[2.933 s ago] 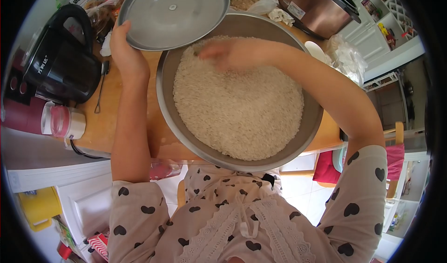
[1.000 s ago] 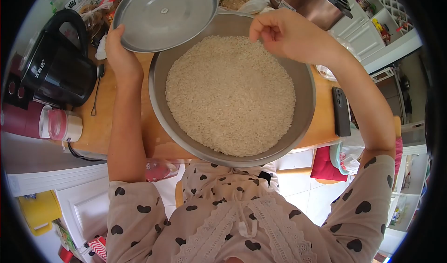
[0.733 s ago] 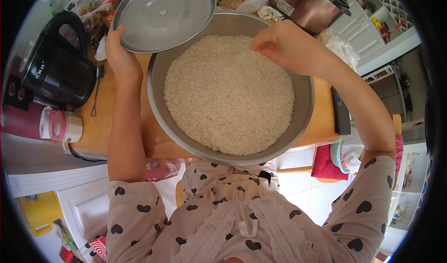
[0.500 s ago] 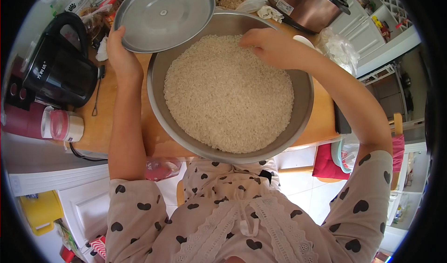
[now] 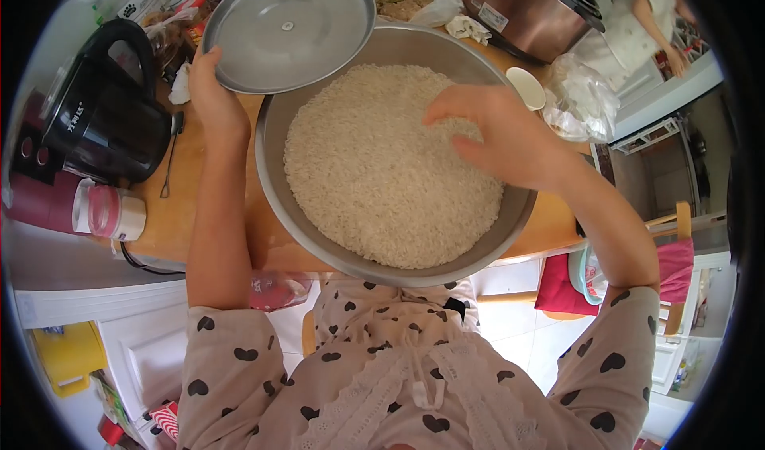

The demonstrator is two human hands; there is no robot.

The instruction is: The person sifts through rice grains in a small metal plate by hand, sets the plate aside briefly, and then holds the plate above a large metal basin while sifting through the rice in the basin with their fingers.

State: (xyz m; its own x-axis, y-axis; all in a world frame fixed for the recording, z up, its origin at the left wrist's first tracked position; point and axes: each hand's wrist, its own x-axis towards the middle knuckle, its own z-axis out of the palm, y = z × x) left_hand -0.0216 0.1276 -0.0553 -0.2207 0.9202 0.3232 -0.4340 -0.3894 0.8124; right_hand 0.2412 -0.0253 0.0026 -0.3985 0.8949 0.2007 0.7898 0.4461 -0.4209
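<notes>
A large metal basin [image 5: 272, 185] stands at the table's front edge, heaped with uncooked white rice [image 5: 382, 179]. My left hand [image 5: 213, 99] grips the left edge of a round metal lid [image 5: 279, 47], its fingers mostly hidden behind it. The lid is tilted over the basin's far left rim. Over the right part of the rice hovers my right hand [image 5: 510, 135], slightly blurred. Its thumb and fingers are apart, with nothing visible between them.
A black kettle [image 5: 103, 107] and a jar [image 5: 119, 213] stand left. Behind the basin are a brown cooker [image 5: 526, 11], a white cup [image 5: 526, 87] and a plastic bag [image 5: 586, 95]. Another person [image 5: 641, 27] is at the upper right.
My right hand has come nearer and to the right over the rice, its fingers spreading. The white cup shows more fully. Another person has appeared at the upper right. My left hand still holds the lid.
</notes>
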